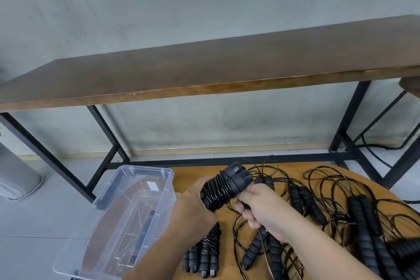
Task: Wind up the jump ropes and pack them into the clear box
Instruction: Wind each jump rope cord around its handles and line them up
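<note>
1. The left hand (pixel 195 202) is clasping the lower end of a pair of black jump-rope handles (pixel 227 185), fingers curled round them; this is likely keeping the handles side by side so the cord (pixel 216 191) lies in neat turns around both.
2. The right hand (pixel 256 204) is pinching the free run of the cord just beside the bundle, probably keeping tension so the coils are not slackening.
3. The bundle is being held tilted, its capped end pointing up and away, above the round wooden table (pixel 191 177) and not touching it.
4. Both forearms are reaching in from the lower edge, the left crossing over the clear box (pixel 127 216), the right angling in from the lower right.
5. A wound rope (pixel 206 250) is lying on the table beneath the left wrist, just beside the box, not yet packed.
6. Loose ropes (pixel 341 211) are sprawling in tangled loops on the right, waiting their turn.
7. The box is sitting open at the table's left edge; whether it is holding any rope, I cannot tell.
</note>
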